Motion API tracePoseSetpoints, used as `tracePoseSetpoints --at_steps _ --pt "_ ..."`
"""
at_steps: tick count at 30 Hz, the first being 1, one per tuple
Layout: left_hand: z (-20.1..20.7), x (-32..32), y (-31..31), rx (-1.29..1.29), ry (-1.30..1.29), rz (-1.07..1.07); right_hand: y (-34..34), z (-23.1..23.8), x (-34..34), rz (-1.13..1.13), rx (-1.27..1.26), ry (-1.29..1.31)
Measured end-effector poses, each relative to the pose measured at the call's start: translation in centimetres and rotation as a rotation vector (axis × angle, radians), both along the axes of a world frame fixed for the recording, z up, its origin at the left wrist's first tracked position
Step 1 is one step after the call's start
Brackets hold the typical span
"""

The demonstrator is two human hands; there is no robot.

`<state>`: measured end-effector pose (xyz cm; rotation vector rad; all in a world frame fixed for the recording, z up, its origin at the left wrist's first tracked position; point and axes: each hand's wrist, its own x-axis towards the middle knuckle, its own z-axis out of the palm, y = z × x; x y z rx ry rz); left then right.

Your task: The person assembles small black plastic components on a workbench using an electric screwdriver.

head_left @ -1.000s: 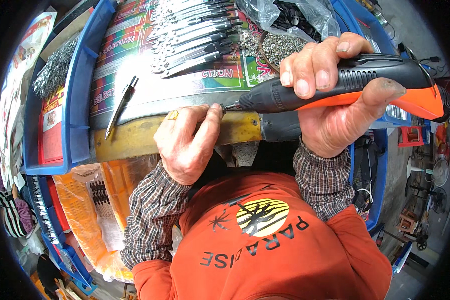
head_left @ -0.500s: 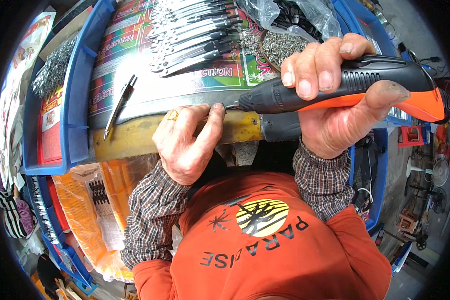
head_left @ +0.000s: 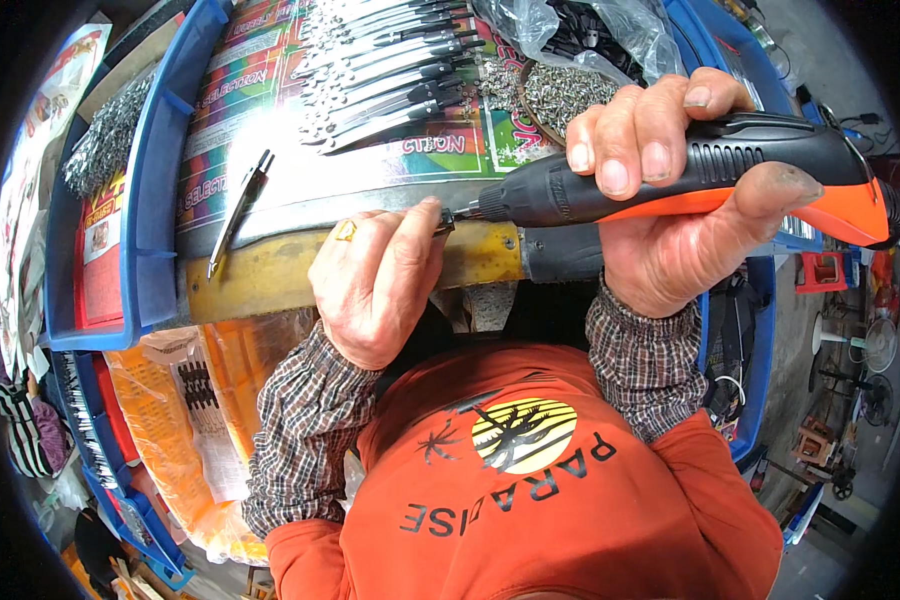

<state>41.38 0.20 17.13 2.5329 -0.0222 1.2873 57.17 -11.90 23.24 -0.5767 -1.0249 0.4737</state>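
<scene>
My right hand (head_left: 660, 255) is wrapped round a black and orange electric screwdriver (head_left: 715, 160), which lies level with its bit pointing left. My left hand (head_left: 375, 285), with a gold-coloured ring, is closed at the bench's near edge. Between its fingertips a small dark piece (head_left: 446, 221) shows right at the bit's tip; the rest of it is hidden by the fingers. To the left, one slim black and silver piece (head_left: 237, 215) lies slanted on the bench. Several similar pieces (head_left: 400, 105) lie in a row farther back, beside a heap of small screws (head_left: 570, 95).
A clear plastic bag (head_left: 505, 20) with black parts lies at the back. A blue bin (head_left: 160, 180) with a bundle of thin metal parts (head_left: 115, 135) stands left. Below it are orange goods in plastic wrap (head_left: 150, 400). Another blue bin (head_left: 762, 340) is at the right.
My left fingers have shifted slightly, and more of the small dark piece shows at the bit's tip. The screwdriver stays almost in place.
</scene>
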Motion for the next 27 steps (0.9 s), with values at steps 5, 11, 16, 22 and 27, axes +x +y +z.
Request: tracePoseSetpoints --at_steps 5,11,16,22,27 --pt "-0.4 0.0 0.2 0.027 0.008 -0.009 0.0 0.0 -0.1 -0.008 -0.004 0.004" --pt "-0.2 -0.1 0.3 0.029 0.074 0.026 -0.1 0.2 0.2 0.000 -0.014 -0.025" --pt "-0.4 -0.3 0.1 -0.159 0.076 0.087 -0.3 0.7 0.1 0.069 -0.009 -0.036" --pt "1.0 -2.1 -0.5 -0.451 0.163 0.112 0.5 1.2 0.9 0.223 0.022 -0.214" --pt "1.0 -4.3 -1.7 -1.311 0.228 -0.050 0.5 0.8 1.7 0.282 -0.047 -0.299"
